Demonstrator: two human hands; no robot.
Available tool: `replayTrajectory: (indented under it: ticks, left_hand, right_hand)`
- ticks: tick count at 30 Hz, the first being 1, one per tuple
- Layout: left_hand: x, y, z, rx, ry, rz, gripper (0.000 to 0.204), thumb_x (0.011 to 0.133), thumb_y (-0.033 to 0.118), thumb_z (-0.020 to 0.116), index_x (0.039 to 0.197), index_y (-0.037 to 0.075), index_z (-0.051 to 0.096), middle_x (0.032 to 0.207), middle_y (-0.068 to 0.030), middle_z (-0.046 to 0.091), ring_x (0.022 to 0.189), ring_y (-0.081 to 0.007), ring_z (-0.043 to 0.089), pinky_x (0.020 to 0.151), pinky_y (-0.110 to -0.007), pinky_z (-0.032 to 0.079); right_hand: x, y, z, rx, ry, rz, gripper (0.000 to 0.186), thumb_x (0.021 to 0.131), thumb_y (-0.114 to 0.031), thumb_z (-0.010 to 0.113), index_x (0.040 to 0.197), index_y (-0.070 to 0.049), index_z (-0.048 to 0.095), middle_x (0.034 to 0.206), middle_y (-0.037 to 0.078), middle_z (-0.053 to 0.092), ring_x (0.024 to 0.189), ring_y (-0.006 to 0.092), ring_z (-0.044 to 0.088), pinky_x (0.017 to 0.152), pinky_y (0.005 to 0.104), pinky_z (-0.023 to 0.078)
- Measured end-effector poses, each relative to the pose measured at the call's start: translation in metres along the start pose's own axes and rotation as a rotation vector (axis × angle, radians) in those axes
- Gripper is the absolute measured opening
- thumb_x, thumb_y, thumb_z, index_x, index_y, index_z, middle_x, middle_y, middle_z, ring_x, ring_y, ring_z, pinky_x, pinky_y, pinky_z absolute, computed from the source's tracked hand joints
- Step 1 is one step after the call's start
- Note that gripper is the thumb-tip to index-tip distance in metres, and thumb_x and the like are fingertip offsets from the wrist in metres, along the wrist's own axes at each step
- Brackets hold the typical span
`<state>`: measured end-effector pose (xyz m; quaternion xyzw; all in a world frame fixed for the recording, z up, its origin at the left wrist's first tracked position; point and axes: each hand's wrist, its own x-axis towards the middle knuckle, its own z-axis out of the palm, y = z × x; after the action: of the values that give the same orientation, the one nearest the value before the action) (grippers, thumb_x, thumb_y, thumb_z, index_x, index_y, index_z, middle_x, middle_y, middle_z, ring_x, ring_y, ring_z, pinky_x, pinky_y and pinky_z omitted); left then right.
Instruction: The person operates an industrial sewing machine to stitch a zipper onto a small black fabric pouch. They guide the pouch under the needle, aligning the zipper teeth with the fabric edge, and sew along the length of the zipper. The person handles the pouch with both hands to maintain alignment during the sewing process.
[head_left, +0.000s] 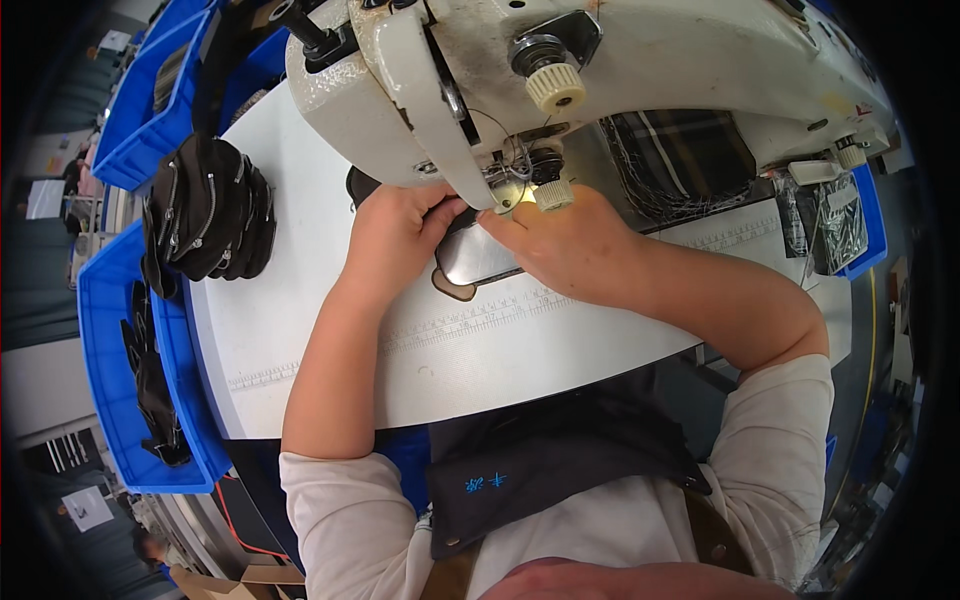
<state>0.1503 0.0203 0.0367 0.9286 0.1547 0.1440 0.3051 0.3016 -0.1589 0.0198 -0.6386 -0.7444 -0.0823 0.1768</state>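
Both hands meet under the head of the sewing machine (600, 60), near the table's (300, 330) far edge. The left hand (395, 240) lies flat, fingers curled over a dark piece (357, 185) beside the needle. The right hand (565, 245) presses narrow fingertips at the metal plate (475, 258), pinching the piece there. A stack of dark pieces (210, 210) sits at the left edge, beside blue bins (110, 330)

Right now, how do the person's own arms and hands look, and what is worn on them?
Both forearms are bare from above the elbow down. The left hand and right hand wear no gloves; no rings or watch show. Cream-white sleeves are pushed up to the upper arms. A dark apron bib with small blue embroidery and brown straps covers the chest.
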Motion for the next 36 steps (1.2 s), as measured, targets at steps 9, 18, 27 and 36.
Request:
replayTrajectory:
  ticks: [9, 18, 27, 36]
  left_hand:
    - [0.000, 0.006, -0.001, 0.095, 0.010, 0.012, 0.016, 0.091, 0.012, 0.074, 0.106, 0.008, 0.079, 0.090, -0.0138, 0.076, 0.083, -0.0363, 0.071, 0.075, -0.041, 0.056]
    - [0.001, 0.002, 0.000, -0.004, 0.014, -0.034, 0.015, 0.092, 0.013, 0.074, 0.105, 0.009, 0.080, 0.090, -0.0138, 0.076, 0.080, -0.0357, 0.071, 0.074, -0.040, 0.056]
    - [-0.001, -0.004, 0.007, 0.217, 0.061, 0.208, 0.018, 0.092, 0.008, 0.077, 0.109, 0.011, 0.081, 0.087, -0.0092, 0.076, 0.071, -0.0239, 0.071, 0.066, -0.035, 0.055]
    - [-0.003, -0.003, 0.008, 0.209, 0.051, 0.062, 0.018, 0.092, 0.010, 0.077, 0.109, 0.013, 0.081, 0.083, -0.0110, 0.076, 0.071, -0.0262, 0.071, 0.066, -0.035, 0.054]
  right_hand:
    - [-0.003, -0.003, 0.004, -0.131, -0.149, 0.077, 0.043, 0.078, -0.015, 0.075, 0.120, -0.007, 0.069, 0.078, 0.001, 0.064, 0.067, 0.0189, 0.066, 0.058, 0.0338, 0.053]
    - [-0.005, 0.000, 0.004, -0.089, -0.037, 0.040, 0.046, 0.078, -0.014, 0.074, 0.123, -0.010, 0.069, 0.080, 0.002, 0.066, 0.068, 0.0202, 0.067, 0.057, 0.0333, 0.053]
    - [-0.004, 0.003, 0.006, -0.027, -0.073, 0.031, 0.050, 0.078, -0.011, 0.073, 0.128, -0.010, 0.068, 0.083, 0.004, 0.066, 0.071, 0.0216, 0.068, 0.060, 0.0344, 0.055]
    - [-0.003, 0.003, 0.005, -0.028, -0.067, 0.036, 0.052, 0.080, -0.012, 0.073, 0.131, -0.010, 0.066, 0.085, 0.003, 0.068, 0.072, 0.0204, 0.068, 0.060, 0.0336, 0.055]
